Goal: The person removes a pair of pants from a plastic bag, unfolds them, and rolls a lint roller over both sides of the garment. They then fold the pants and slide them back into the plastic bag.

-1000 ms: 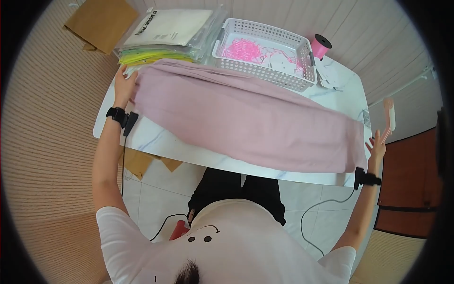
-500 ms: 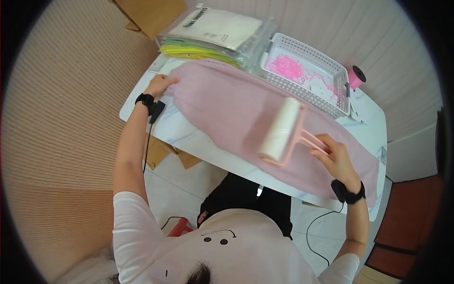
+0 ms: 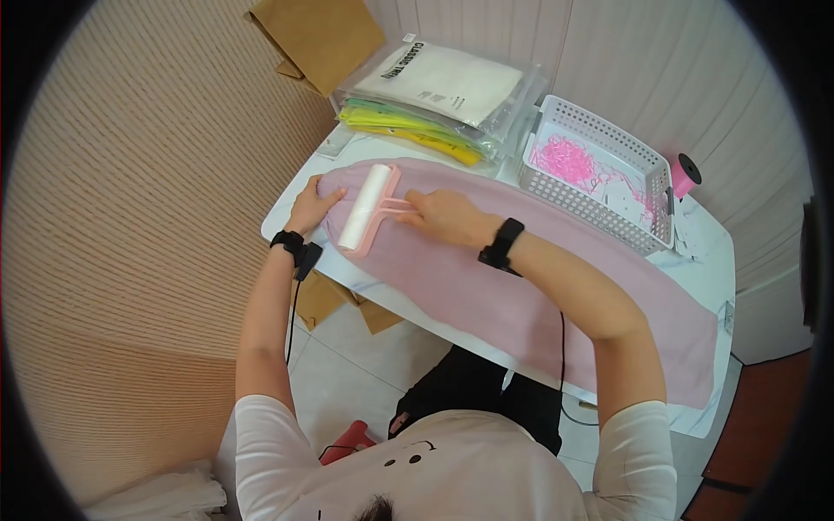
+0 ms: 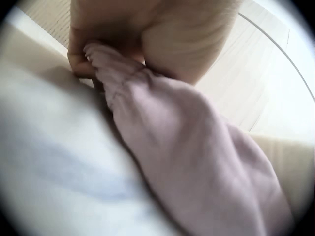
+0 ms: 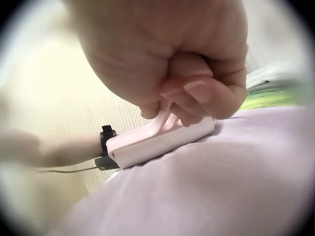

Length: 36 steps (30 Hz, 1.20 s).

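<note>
A long mauve garment (image 3: 486,269) lies flat along the white table. At its left end, my left hand (image 3: 313,205) grips the gathered edge; the left wrist view shows the bunched cloth (image 4: 167,113) between the thumb and fingers of that hand (image 4: 147,34). My right hand (image 3: 445,215) holds the pink handle of a lint roller (image 3: 366,208), whose white roll rests on the cloth close to the left hand. In the right wrist view the fingers of the right hand (image 5: 197,93) curl round the handle, and the roll (image 5: 162,146) touches the fabric.
Bagged clothes (image 3: 443,82) are stacked at the table's back left, beside a brown paper bag (image 3: 321,39). Behind the garment stands a white basket (image 3: 599,204) with pink strands, and a pink spool (image 3: 685,176) is to its right. The table edge (image 3: 434,324) runs near the body.
The right hand has swung from the garment's right end to its left end, bringing the roller down onto the cloth. The left hand has closed on the cloth's edge. The head view has shifted.
</note>
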### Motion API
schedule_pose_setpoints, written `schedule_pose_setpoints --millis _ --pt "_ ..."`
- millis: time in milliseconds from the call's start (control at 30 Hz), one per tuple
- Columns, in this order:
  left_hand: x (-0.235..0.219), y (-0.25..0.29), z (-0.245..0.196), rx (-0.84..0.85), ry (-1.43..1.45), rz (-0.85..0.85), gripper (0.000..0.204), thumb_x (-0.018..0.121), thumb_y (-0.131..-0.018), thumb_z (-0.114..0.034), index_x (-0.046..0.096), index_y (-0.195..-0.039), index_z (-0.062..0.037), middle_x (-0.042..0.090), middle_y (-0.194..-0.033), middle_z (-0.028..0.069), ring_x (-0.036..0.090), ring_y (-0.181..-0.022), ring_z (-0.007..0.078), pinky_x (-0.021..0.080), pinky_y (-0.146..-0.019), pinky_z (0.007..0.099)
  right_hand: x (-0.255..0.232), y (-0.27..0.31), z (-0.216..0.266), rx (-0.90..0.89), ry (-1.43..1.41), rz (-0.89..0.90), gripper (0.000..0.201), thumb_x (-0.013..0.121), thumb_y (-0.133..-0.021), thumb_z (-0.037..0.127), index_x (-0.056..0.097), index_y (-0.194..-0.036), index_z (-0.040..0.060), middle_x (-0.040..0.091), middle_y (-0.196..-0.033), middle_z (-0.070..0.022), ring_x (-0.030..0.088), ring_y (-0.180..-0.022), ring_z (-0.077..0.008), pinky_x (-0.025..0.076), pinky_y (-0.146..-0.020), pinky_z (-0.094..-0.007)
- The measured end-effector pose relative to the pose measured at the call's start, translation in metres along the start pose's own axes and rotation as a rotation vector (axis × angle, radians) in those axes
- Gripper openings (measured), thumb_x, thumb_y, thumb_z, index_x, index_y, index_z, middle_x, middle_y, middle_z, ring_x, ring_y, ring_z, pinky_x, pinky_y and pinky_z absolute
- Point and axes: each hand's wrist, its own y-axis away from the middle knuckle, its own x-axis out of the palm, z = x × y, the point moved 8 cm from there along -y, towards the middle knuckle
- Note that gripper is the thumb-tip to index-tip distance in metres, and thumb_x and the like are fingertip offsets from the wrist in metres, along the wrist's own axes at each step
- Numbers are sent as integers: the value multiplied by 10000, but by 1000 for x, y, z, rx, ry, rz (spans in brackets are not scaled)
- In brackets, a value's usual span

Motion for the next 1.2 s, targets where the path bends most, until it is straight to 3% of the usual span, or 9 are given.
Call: schedule_pose_setpoints --millis 167,267,533,667,800,900,967,1100,1200 --pt "2 -2 -2 56 -80 -35 744 677 -786 -495 446 -1281 9 587 -1179 242 571 -1101 355 443 -931 390 8 24 -14 51 139 102 366 462 -943 423 522 -1020 70 628 -703 -177 621 -658 -372 476 -591 -495" --pt "2 1 -5 66 -57 -36 727 687 -789 -468 446 -1271 20 586 -1171 246 569 -1104 340 442 -930 378 -15 86 -31 119 206 132 356 464 -942 422 509 -1030 80 623 -697 -171 612 -642 -376 474 -568 -483" --pt "8 0 -6 103 113 32 610 697 -830 -342 470 -1260 26 596 -1151 209 585 -1030 238 458 -893 339 -123 391 -94 600 366 266 294 535 -915 367 487 -1004 91 643 -792 -157 606 -700 -380 475 -589 -449" --pt "12 -11 9 194 84 38 615 671 -854 -349 459 -1271 49 572 -1185 219 553 -1086 254 433 -930 337 -168 544 -80 912 417 357 298 537 -920 366 480 -999 85 641 -778 -162 606 -697 -380 464 -583 -446" --pt "14 -27 26 254 -8 88 651 647 -872 -380 440 -1282 83 537 -1235 229 508 -1150 272 376 -995 343 -201 616 -48 1061 455 427 322 542 -923 393 490 -1001 84 631 -725 -162 596 -653 -372 450 -552 -429" --pt "13 -28 27 223 -68 96 658 629 -884 -402 437 -1282 86 534 -1236 230 498 -1157 274 361 -1008 345 -203 571 -26 1038 394 264 337 552 -913 411 519 -1001 88 631 -725 -155 601 -651 -362 452 -553 -422" --pt "12 -30 31 213 -76 108 663 622 -888 -412 435 -1284 86 534 -1234 229 494 -1159 274 356 -1012 347 -192 512 -19 854 286 76 358 555 -904 434 544 -993 88 633 -733 -154 609 -660 -357 454 -555 -418" --pt "14 -36 39 197 -49 143 669 618 -890 -422 435 -1290 81 533 -1237 217 488 -1160 273 352 -1015 353 -146 398 -25 400 230 59 368 519 -917 445 532 -978 82 612 -750 -142 588 -631 -351 459 -558 -434" --pt "11 -40 41 165 -82 116 665 620 -890 -419 436 -1296 74 528 -1247 206 484 -1162 270 349 -1016 354 -127 373 -54 319 227 56 374 476 -935 457 515 -943 85 601 -727 -133 584 -636 -349 452 -565 -440"
